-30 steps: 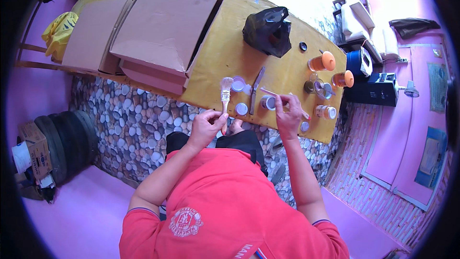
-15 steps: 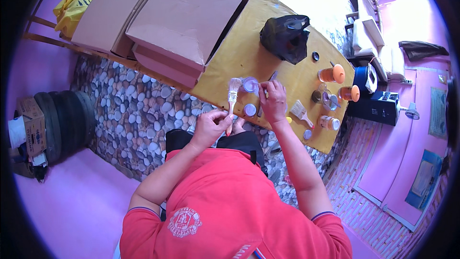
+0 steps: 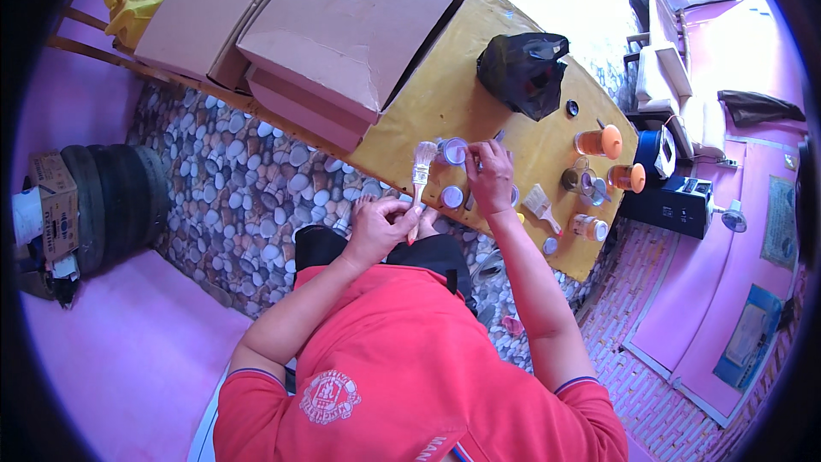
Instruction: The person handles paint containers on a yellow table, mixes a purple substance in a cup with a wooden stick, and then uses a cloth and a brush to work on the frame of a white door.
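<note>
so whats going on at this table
A person in a red shirt sits at a yellow table. The left hand holds a small paintbrush by its handle, bristles up. The right hand reaches over a cluster of small white-lidded jars, fingers down among them. A second brush lies to the right, near orange-capped jars. Cardboard boxes and a black bag sit further back.
</note>
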`<state>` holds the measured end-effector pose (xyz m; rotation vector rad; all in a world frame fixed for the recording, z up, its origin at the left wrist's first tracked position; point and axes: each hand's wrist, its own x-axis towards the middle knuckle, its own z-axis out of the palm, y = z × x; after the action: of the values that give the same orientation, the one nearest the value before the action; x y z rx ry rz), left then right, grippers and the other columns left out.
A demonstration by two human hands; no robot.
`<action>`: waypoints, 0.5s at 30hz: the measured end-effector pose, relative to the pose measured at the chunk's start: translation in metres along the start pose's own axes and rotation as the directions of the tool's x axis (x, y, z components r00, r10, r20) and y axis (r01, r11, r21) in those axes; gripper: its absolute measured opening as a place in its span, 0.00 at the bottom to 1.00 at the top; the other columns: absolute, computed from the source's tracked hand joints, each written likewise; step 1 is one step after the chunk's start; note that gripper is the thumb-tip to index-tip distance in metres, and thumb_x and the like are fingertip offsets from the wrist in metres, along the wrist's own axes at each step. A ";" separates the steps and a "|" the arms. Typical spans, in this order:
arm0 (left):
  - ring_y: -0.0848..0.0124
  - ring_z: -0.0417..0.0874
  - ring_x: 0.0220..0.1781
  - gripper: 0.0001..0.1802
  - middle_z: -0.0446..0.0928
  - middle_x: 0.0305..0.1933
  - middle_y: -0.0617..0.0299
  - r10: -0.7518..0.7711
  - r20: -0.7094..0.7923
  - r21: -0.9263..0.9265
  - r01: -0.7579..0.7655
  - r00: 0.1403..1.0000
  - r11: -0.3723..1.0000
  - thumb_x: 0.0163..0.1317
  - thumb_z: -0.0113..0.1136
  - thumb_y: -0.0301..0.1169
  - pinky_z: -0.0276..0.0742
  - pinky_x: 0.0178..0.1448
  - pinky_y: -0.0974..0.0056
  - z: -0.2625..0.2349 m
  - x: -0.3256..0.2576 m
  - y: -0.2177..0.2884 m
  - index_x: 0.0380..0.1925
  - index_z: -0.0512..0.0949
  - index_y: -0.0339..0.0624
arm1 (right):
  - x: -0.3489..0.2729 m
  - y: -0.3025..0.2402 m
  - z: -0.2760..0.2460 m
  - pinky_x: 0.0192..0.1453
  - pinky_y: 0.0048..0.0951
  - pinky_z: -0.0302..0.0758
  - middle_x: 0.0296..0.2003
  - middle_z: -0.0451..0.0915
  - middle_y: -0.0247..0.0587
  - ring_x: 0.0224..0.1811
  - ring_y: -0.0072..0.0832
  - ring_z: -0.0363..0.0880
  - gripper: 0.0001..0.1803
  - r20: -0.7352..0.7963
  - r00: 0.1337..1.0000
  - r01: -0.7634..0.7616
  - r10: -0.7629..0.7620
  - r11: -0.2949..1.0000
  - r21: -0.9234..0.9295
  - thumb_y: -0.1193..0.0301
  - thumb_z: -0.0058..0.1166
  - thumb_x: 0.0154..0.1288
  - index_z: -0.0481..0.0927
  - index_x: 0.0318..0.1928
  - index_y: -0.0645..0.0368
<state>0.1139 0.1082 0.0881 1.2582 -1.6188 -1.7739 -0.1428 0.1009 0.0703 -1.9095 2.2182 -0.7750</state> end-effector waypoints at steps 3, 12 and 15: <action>0.83 0.76 0.32 0.15 0.80 0.31 0.67 -0.005 -0.007 0.000 0.005 1.000 1.000 0.68 0.66 0.34 0.72 0.36 0.73 -0.001 0.000 -0.002 0.37 0.85 0.29 | -0.001 -0.006 0.004 0.45 0.41 0.69 0.33 0.79 0.39 0.40 0.40 0.79 0.04 -0.004 0.998 0.066 -0.066 0.997 0.040 0.71 0.63 0.60 0.80 0.34 0.55; 0.80 0.79 0.32 0.15 0.80 0.31 0.65 -0.079 0.003 -0.124 0.079 0.997 0.989 0.66 0.67 0.34 0.74 0.37 0.72 -0.003 -0.002 0.013 0.37 0.85 0.28 | -0.003 0.008 -0.005 0.45 0.41 0.70 0.34 0.79 0.40 0.40 0.40 0.79 0.04 -0.005 1.000 0.015 -0.015 0.999 -0.039 0.73 0.63 0.60 0.80 0.34 0.55; 0.80 0.79 0.32 0.14 0.80 0.31 0.64 -0.075 -0.006 -0.124 0.074 0.997 0.990 0.66 0.67 0.34 0.74 0.37 0.72 -0.004 -0.001 0.017 0.37 0.85 0.29 | 0.003 0.005 0.001 0.45 0.41 0.69 0.34 0.79 0.40 0.40 0.41 0.79 0.04 -0.021 0.999 0.044 -0.043 0.998 0.054 0.73 0.63 0.60 0.80 0.35 0.55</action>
<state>0.1132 0.1031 0.1049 1.2837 -1.4496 -1.8780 -0.1480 0.0978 0.0680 -1.9396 2.1506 -0.8555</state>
